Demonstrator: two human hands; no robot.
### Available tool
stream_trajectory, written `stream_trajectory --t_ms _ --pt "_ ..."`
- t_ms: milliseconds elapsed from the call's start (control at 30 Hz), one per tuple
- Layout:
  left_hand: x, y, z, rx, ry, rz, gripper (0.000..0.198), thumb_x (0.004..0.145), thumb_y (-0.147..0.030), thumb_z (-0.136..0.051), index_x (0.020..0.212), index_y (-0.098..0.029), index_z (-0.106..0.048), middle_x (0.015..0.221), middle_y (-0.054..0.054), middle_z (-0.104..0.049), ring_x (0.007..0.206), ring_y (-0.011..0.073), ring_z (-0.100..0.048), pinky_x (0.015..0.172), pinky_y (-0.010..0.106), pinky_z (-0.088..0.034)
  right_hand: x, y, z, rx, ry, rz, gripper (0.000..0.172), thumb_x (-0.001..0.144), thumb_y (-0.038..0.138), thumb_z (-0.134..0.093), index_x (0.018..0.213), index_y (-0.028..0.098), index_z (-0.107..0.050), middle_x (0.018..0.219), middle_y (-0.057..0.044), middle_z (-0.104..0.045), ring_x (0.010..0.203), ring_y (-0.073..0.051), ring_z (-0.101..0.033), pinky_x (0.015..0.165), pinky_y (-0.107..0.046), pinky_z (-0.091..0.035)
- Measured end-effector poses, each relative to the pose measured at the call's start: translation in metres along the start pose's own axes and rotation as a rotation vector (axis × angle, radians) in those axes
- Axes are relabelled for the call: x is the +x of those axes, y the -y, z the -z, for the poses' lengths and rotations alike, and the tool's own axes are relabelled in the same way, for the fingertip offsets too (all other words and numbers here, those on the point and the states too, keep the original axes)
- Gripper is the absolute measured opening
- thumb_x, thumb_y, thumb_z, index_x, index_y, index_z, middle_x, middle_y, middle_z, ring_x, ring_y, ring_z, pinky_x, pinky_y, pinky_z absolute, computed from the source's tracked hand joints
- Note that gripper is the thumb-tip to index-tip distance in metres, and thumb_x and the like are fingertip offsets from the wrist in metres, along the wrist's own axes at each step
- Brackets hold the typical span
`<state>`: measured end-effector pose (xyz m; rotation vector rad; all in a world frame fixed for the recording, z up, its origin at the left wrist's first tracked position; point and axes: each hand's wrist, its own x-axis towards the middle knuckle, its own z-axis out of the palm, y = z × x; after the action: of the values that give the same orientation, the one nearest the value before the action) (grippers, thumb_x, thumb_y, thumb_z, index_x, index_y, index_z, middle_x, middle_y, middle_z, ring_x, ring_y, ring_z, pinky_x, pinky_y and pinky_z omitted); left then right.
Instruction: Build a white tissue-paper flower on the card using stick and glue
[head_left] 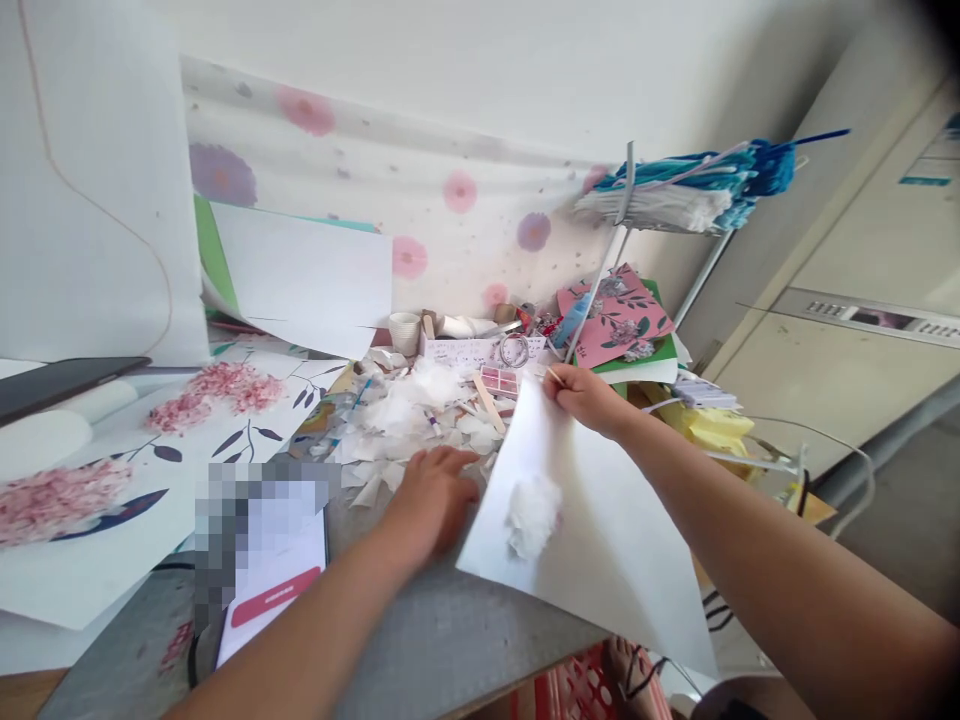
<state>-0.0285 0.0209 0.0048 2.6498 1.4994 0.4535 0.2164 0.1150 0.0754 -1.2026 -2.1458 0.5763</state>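
A large white sheet of paper (pixel 600 520) lies tilted over the table's right edge, with a tuft of white crumpled tissue (pixel 531 515) on it. My left hand (pixel 431 495) rests flat on the grey table, fingers stretched toward the sheet's left edge and a heap of white paper scraps (pixel 409 415). My right hand (pixel 589 398) is closed at the sheet's top corner, pinching a thin wooden stick (pixel 555 376).
A phone (pixel 274 570) lies near my left forearm. Flower-printed sheets (pixel 112 450) cover the left. At the back stand a paper cup (pixel 405 332), a small paint palette (pixel 499 380) and pink floral cards (pixel 619 315). A rack with blue and white pipe cleaners (pixel 675 190) stands right.
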Motion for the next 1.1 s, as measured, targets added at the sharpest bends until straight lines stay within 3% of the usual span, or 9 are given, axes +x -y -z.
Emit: stream_trajectory --t_ms 133,367,533,633,733,800,867,933,1100 --pt "0.000 -0.011 -0.012 -0.014 0.050 -0.091 0.032 0.078 -0.010 -0.047 0.094 -0.028 -0.067 0.134 -0.002 -0.050 0.124 0.0285 -0.038 0.103 0.063 -0.017 -0.011 -0.003 0.011 0.185 -0.065 0.034 0.007 0.068 0.015 -0.045 0.064 0.019 -0.040 0.058 0.004 -0.038 0.050 -0.009 -0.036 0.046 -0.021 -0.027" --pt "0.003 -0.014 -0.020 -0.049 -0.049 -0.110 0.039 0.079 -0.006 -0.042 0.110 -0.023 -0.060 0.118 0.003 -0.062 0.114 0.0243 -0.050 0.104 0.061 -0.021 -0.013 0.010 0.012 0.302 -0.056 0.072 0.010 0.061 0.016 -0.040 0.069 0.021 -0.036 0.058 0.004 -0.037 0.049 -0.011 -0.034 0.047 -0.022 -0.026" --pt "0.000 0.003 0.012 -0.064 -0.398 0.092 0.024 0.081 -0.020 -0.052 0.103 -0.017 -0.063 0.107 0.008 -0.065 0.100 0.0227 -0.057 0.093 0.041 -0.043 0.016 0.034 -0.016 0.115 0.051 0.157 0.008 0.059 0.012 -0.036 0.063 0.019 -0.039 0.060 0.003 -0.041 0.056 -0.012 -0.039 0.053 -0.023 -0.028" --pt "-0.009 0.018 0.041 -0.063 -0.661 0.237 0.021 0.088 -0.024 -0.045 0.096 -0.014 -0.061 0.101 0.009 -0.064 0.096 0.0199 -0.058 0.089 0.035 -0.044 0.030 0.050 -0.053 -0.042 0.211 0.217 0.010 0.060 0.008 -0.040 0.057 0.017 -0.041 0.058 0.002 -0.045 0.059 -0.012 -0.041 0.055 -0.023 -0.027" --pt "-0.014 0.025 0.056 -0.099 -0.881 0.327 0.006 0.081 -0.021 -0.055 0.078 -0.019 -0.059 0.082 0.001 -0.064 0.079 0.0170 -0.060 0.077 0.030 -0.045 0.035 0.060 -0.095 -0.163 0.352 0.270 0.013 0.063 0.005 -0.047 0.058 0.017 -0.049 0.059 0.002 -0.051 0.059 -0.013 -0.044 0.056 -0.023 -0.028" --pt "-0.014 0.023 0.055 -0.155 -0.859 0.314 0.006 0.076 -0.018 -0.057 0.070 -0.020 -0.055 0.074 -0.001 -0.061 0.072 0.0157 -0.058 0.070 0.028 -0.044 0.035 0.062 -0.111 -0.208 0.410 0.299 0.014 0.065 0.004 -0.052 0.063 0.017 -0.056 0.066 0.001 -0.057 0.065 -0.014 -0.049 0.060 -0.022 -0.032" --pt "-0.013 0.019 0.047 -0.208 -0.734 0.272 0.008 0.074 -0.015 -0.055 0.068 -0.020 -0.052 0.071 -0.002 -0.059 0.069 0.0151 -0.056 0.065 0.027 -0.042 0.031 0.057 -0.113 -0.236 0.409 0.299 0.018 0.069 0.003 -0.052 0.073 0.018 -0.062 0.081 0.000 -0.062 0.078 -0.014 -0.054 0.068 -0.021 -0.036" --pt "-0.011 0.013 0.038 -0.251 -0.601 0.248 0.009 0.073 -0.013 -0.053 0.068 -0.020 -0.051 0.070 -0.002 -0.057 0.067 0.0141 -0.055 0.062 0.025 -0.040 0.022 0.046 -0.101 -0.265 0.354 0.247 0.024 0.078 0.004 -0.046 0.089 0.017 -0.064 0.094 -0.003 -0.063 0.089 -0.015 -0.055 0.076 -0.021 -0.038" --pt "-0.009 -0.001 0.018 -0.350 -0.307 0.232 0.009 0.072 -0.013 -0.053 0.075 -0.022 -0.052 0.067 -0.006 -0.058 0.060 0.0111 -0.055 0.054 0.021 -0.040 -0.019 0.006 -0.056 -0.404 0.278 0.042 0.029 0.091 0.021 -0.039 0.108 0.016 -0.062 0.097 -0.009 -0.065 0.088 -0.021 -0.059 0.075 -0.029 -0.043"
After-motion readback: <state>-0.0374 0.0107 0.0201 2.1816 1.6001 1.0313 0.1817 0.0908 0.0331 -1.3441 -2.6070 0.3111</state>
